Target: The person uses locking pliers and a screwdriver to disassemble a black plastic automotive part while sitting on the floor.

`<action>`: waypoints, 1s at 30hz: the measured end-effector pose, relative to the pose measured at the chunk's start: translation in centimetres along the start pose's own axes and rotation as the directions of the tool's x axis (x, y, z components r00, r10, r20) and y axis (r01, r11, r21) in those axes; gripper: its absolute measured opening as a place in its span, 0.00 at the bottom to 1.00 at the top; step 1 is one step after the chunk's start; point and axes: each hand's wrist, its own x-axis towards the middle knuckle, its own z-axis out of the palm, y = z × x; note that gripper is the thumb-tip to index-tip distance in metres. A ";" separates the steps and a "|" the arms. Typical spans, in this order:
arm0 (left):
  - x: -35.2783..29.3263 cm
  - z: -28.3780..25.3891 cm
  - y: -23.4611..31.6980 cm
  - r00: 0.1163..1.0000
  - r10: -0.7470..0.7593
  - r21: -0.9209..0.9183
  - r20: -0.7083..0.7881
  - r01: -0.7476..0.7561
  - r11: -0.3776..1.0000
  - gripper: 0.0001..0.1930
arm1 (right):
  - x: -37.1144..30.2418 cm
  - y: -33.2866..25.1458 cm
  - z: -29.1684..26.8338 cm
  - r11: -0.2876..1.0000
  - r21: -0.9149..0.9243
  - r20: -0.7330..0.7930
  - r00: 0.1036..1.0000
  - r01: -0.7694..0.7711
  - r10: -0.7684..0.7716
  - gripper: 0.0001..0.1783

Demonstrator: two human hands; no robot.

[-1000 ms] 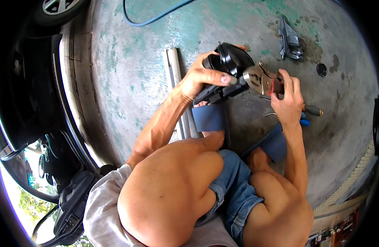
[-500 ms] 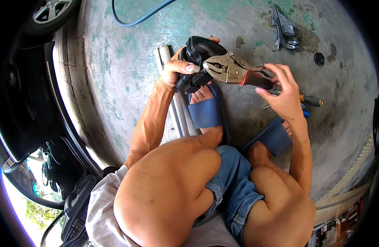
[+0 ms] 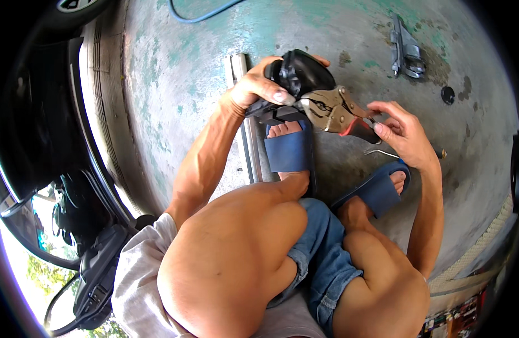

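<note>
A pale metal rail (image 3: 249,160) lies on the floor beneath the left wrist. The left hand (image 3: 258,87) grasps a black molded part (image 3: 309,76), thumb across its near side, other fingers wrapped behind. Just right of that thumb, the locking pliers (image 3: 329,112) meet the part; whether their jaws bite it, one cannot tell. Half a second ago the handles lay nearer level; now they slope down toward the right hand (image 3: 409,135), whose thumb and fingers loosely hold the handle ends. So the work has reached a change of pliers angle, with the part lifted between both hands. A hooked tool (image 3: 383,152) lies below the right fingers.
</note>
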 end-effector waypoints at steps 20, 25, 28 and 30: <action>1.1 0.3 -1.0 0.995 -0.033 -0.042 0.096 0.037 0.998 0.52 | -1.9 -0.9 0.4 0.955 -0.283 0.021 0.996 0.091 -0.089 0.20; 0.7 0.1 -1.1 0.994 -0.059 0.007 0.088 0.058 0.998 0.52 | -1.7 -0.2 1.7 0.887 -0.437 0.024 0.988 0.147 -0.152 0.19; 0.5 -0.3 -1.2 0.995 -0.068 -0.028 0.076 0.071 0.997 0.51 | -1.5 -0.2 2.0 0.838 -0.520 0.033 0.984 0.169 -0.177 0.19; 0.5 -0.2 -1.1 0.996 -0.063 -0.022 0.071 0.065 0.998 0.51 | -1.2 -0.1 2.2 0.798 -0.571 0.046 0.978 0.192 -0.202 0.20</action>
